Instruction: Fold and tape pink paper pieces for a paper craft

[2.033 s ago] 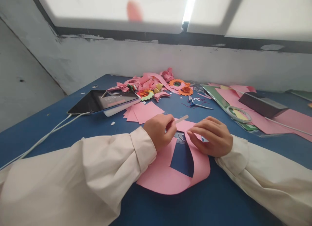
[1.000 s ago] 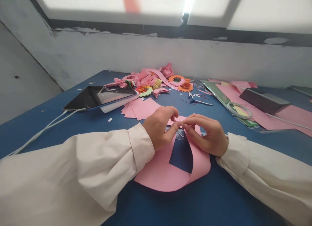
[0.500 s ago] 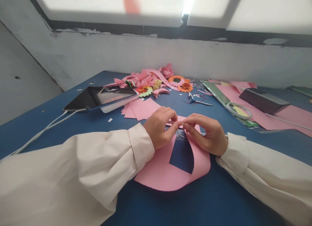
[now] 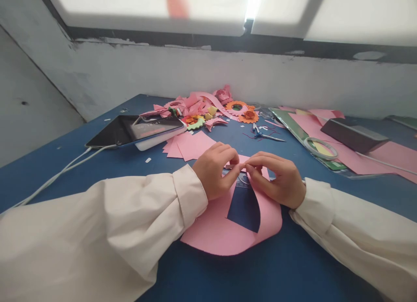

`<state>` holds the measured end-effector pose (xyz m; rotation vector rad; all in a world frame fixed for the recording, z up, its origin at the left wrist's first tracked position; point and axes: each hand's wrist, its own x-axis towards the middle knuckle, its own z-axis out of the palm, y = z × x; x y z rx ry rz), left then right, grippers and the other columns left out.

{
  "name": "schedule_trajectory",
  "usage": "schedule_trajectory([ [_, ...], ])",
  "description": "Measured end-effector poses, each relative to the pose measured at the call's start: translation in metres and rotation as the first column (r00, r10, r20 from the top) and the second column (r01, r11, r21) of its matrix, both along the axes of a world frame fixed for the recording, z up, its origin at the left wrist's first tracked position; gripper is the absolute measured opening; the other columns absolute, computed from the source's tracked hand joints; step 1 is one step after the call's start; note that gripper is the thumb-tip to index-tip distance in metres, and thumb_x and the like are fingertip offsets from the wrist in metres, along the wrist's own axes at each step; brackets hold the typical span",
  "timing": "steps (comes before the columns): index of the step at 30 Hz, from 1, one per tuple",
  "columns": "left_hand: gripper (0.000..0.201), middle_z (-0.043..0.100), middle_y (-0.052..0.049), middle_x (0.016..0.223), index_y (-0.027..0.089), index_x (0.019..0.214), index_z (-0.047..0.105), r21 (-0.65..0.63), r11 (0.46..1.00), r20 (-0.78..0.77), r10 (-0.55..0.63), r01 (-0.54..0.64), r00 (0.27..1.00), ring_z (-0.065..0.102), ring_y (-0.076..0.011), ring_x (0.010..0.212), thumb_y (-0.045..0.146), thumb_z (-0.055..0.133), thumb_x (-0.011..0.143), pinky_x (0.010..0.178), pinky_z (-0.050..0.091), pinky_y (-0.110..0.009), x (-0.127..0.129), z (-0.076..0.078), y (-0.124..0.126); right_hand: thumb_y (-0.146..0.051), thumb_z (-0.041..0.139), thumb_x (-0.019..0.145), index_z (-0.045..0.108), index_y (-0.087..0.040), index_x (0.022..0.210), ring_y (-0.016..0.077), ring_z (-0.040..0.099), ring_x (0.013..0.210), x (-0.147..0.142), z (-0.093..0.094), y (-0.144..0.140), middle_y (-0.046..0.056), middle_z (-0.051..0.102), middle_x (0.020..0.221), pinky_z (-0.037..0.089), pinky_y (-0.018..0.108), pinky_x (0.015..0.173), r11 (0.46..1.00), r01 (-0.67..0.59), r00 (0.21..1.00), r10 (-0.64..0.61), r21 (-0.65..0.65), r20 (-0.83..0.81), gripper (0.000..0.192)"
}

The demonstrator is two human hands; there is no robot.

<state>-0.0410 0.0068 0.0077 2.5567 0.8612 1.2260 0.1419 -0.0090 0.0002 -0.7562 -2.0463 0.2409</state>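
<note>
A large pink paper sheet (image 4: 224,237) with an opening in its middle lies curled on the blue table before me. At its far edge my left hand (image 4: 217,169) is closed, thumb and fingers pinching the paper. My right hand (image 4: 278,178) pinches the same edge just to the right, its fingertips almost touching those of the left. Under the paper, between my hands, part of a clear plastic ruler (image 4: 243,179) shows. Just what lies between the fingertips is partly hidden by the fingers.
Beyond my left hand lie pink paper squares (image 4: 192,145) and a phone (image 4: 153,129). Farther back are paper flowers (image 4: 248,116) and pink scraps (image 4: 195,104). Blue scissors (image 4: 267,136) rest behind my right hand. At right are a tape roll (image 4: 320,148) and a dark box (image 4: 355,135).
Almost nothing has moved. Both hands keep their pinch on the far edge of the pink paper, and the whole view has shifted very slightly.
</note>
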Motion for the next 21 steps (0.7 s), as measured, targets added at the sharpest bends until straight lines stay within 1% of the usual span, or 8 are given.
schedule_trajectory([
  [5,0.016,0.052,0.0,0.069,0.017,0.071,0.049,0.008,1.0,-0.01,-0.005,0.005,1.0,0.046,-0.0152,0.071,0.02,0.051,0.087,0.07,0.04,-0.029,-0.0001,0.0001,-0.0004,-0.009,0.054,0.081,0.059,-0.018,0.081,0.0092,0.054,0.062,-0.0014,-0.0007,0.0,0.002,0.061,0.073,0.045,0.023,0.056,1.0,0.028,1.0,-0.028,0.013,0.012,0.01],
  [9,0.017,0.052,0.0,0.069,0.017,0.071,0.049,0.009,1.0,-0.012,-0.002,0.002,1.0,0.046,-0.0153,0.071,0.021,0.051,0.087,0.07,0.04,-0.029,0.0,-0.0005,-0.0002,-0.009,0.052,0.082,0.059,-0.018,0.081,0.0093,0.054,0.061,-0.0017,0.0007,-0.0006,0.002,0.061,0.073,0.045,0.023,0.057,1.0,0.028,0.999,-0.028,-0.002,0.019,0.011],
  [15,0.016,0.052,0.0,0.069,0.018,0.072,0.05,-0.008,1.0,-0.011,0.007,-0.007,1.0,0.045,-0.015,0.07,0.021,0.049,0.087,0.069,0.04,-0.029,0.0007,0.0024,-0.001,-0.014,0.05,0.086,0.06,-0.017,0.088,0.0115,0.056,0.066,0.0011,0.0046,-0.0031,0.004,0.061,0.076,0.048,0.026,0.06,0.999,-0.022,1.0,0.022,-0.043,0.012,0.011],
  [18,0.016,0.053,0.0,0.068,0.018,0.071,0.05,-0.029,0.999,-0.008,0.021,-0.021,1.0,0.046,-0.0151,0.07,0.019,0.048,0.087,0.069,0.041,-0.029,0.001,0.0038,-0.0018,-0.016,0.048,0.088,0.06,-0.018,0.092,0.0117,0.055,0.065,0.0021,0.0046,-0.004,0.003,0.06,0.075,0.048,0.027,0.06,0.998,-0.043,0.999,0.043,-0.047,0.003,0.013],
  [21,0.016,0.055,0.0,0.069,0.018,0.071,0.05,-0.058,0.998,0.001,0.036,-0.035,0.999,0.047,-0.015,0.072,0.018,0.048,0.087,0.069,0.042,-0.028,0.0008,0.004,-0.0025,-0.017,0.048,0.088,0.06,-0.018,0.094,0.0113,0.055,0.065,0.002,0.0041,-0.0039,0.003,0.06,0.074,0.048,0.026,0.059,0.999,-0.038,0.999,0.038,-0.036,-0.001,0.013],
])
